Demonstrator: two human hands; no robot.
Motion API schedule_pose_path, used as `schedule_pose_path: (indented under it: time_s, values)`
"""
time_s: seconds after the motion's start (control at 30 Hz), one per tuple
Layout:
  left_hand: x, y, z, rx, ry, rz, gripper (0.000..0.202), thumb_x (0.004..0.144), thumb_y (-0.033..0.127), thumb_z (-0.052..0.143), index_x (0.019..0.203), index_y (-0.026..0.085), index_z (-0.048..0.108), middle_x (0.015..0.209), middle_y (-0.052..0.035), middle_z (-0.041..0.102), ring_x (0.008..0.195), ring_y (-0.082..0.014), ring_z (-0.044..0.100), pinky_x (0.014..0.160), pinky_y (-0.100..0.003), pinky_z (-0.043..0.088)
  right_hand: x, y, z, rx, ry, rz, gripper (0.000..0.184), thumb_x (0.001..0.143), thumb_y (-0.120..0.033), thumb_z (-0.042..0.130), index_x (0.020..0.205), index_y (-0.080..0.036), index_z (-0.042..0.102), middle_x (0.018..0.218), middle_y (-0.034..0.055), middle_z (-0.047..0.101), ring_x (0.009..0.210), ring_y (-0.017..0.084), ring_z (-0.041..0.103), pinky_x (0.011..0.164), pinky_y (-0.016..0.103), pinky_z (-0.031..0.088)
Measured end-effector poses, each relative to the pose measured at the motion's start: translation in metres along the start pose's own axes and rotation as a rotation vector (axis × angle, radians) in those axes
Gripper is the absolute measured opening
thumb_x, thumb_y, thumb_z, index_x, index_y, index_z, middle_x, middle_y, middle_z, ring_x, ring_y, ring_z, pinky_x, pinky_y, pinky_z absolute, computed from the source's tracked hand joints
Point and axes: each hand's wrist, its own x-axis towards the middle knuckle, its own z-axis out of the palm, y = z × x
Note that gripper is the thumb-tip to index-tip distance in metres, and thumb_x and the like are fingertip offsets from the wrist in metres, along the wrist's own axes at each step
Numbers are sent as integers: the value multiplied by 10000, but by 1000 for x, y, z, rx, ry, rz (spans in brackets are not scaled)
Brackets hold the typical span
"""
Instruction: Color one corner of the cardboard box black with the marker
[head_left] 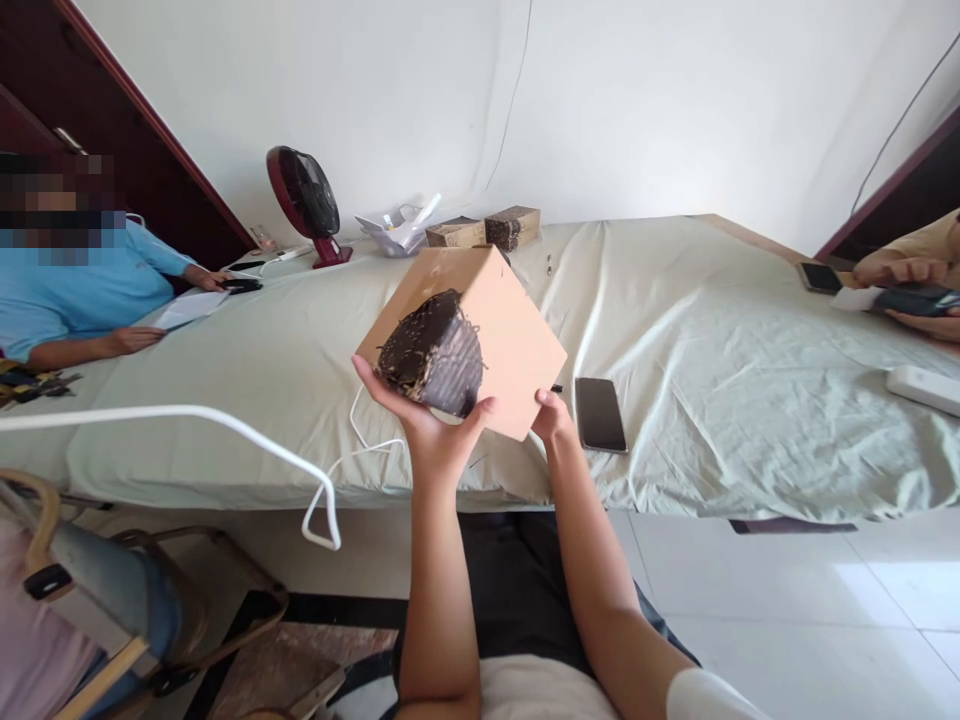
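Both of my hands hold up a tan cardboard box (521, 350), tilted on one corner above the cloth-covered table. A dark, rough-looking patch (442, 350) with ragged edges spreads over two faces around its left edge. My left hand (431, 420) supports the lower left side, its thumb by the dark patch. At the lower right corner, my right hand (553, 415) grips with the thumb on the front face; its other fingers are mostly hidden. Just right of that hand lies a dark smartphone (600, 414) on the cloth.
Two smaller boxes (514, 228) stand near the wall beside a plastic basket (401, 232) and a red fan (307, 200). White cable (225, 412) crosses the left foreground. One person in blue (105, 295) sits at left; another person's hands (915, 285) show at right.
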Motion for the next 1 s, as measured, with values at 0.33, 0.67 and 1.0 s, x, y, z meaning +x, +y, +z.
schedule_pose_path:
  time_s: [0.33,0.67,1.0]
  values:
    - [12,-25,-29,-141,-39,115,1211,809,683,822,1754,374,132,1801,-101,299,1661,-382,334,1345,-538,325,-28,-48,-2,-364,-268,-129,1043,691,-583,932,1614,-347,506,1651,79,571,1582,374,466,1267,555,430]
    - [8,-27,-23,171,75,11,721,1016,512,656,1652,237,461,1557,-197,576,1448,-312,600,1201,-453,515,-26,-52,35,-615,-160,-185,1250,789,-557,899,1766,-370,141,1797,101,319,1613,410,372,1301,639,369]
    - [-4,-13,5,440,-23,134,1085,851,542,849,1737,348,253,1848,-150,-1,1706,-470,36,1336,-712,177,-20,-34,56,-840,40,-374,1400,780,-642,884,1770,-356,-63,1852,108,90,1681,444,144,1348,708,171]
